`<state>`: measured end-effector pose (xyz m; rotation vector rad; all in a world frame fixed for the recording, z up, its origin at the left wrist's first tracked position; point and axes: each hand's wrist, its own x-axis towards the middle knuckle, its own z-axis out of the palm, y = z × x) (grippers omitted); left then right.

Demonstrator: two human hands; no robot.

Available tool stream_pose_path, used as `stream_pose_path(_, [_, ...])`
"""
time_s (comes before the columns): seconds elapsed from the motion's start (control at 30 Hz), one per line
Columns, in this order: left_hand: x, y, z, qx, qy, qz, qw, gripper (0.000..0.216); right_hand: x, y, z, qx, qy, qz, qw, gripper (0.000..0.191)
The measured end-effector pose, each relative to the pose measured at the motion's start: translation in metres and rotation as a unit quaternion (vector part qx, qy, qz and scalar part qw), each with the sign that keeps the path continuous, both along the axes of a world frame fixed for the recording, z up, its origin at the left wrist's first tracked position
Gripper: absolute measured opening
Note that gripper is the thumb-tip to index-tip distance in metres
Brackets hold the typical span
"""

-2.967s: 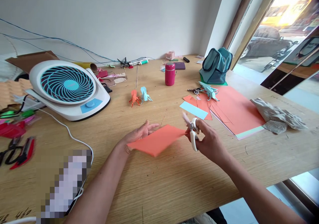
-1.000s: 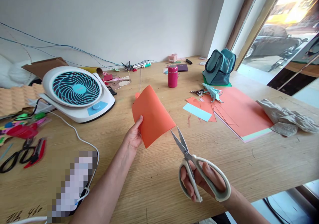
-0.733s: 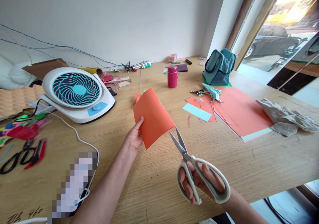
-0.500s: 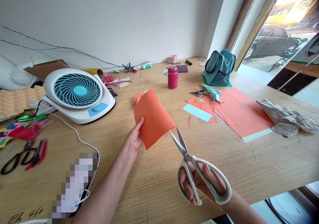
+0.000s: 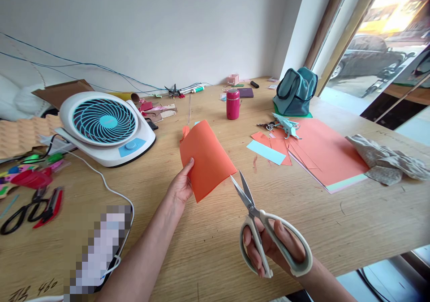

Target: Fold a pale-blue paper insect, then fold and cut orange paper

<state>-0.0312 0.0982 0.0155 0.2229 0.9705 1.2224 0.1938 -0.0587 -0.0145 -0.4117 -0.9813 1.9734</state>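
An orange sheet [image 5: 208,159] is gripped near its lower left edge by the left hand [image 5: 181,183]; the thumb is laid on the near face, while the other fingers are hidden behind the paper. At four o'clock from the sheet, scissors [image 5: 251,208] with pale handles are held by the right hand [image 5: 270,244], its digits passed through the loops and its palm partly covered by the handles. The blades are parted, their tips pointed at the sheet's right-hand corner; whether it is touched cannot be told.

An orange paper figure [image 5: 184,132] is mostly hidden behind the sheet's eleven o'clock edge. At three o'clock a light-blue strip [image 5: 266,152] is laid across orange scraps, and beyond it a large orange sheet [image 5: 339,152] is overlapped by a crumpled cloth [image 5: 391,161]. A blue-green paper insect [image 5: 287,125] is seen at two o'clock, next to keys [image 5: 268,125]. At one o'clock a pink flask [image 5: 233,105] is stood upright. A fan [image 5: 104,121] is placed at ten o'clock. At eight o'clock a long object [image 5: 107,235] is obscured by pixelation.
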Motion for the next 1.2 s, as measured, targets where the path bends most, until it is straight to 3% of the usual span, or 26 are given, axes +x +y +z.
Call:
stream_pose_path(0.23, [-0.001, 0.0, 0.0, -0.004, 0.002, -0.006, 1.0, 0.036, -0.001, 0.001, 0.005, -0.002, -0.004, -0.014, 1.0, 0.063])
stream_pose_path(0.47, [0.0, -0.002, -0.001, 0.003, 0.005, -0.02, 1.0, 0.023, -0.006, 0.006, 0.007, -0.025, 0.012, -0.021, 0.999, 0.062])
stream_pose_path(0.77, [-0.005, -0.002, -0.007, 0.024, 0.02, -0.084, 0.996, 0.031, -0.016, 0.012, 0.01, -0.027, 0.007, -0.071, 0.997, 0.058])
stream_pose_path(1.2, [-0.009, 0.004, -0.019, 0.017, 0.056, -0.096, 0.994, 0.028, -0.017, 0.006, 0.0, -0.038, -0.029, -0.127, 0.991, 0.056])
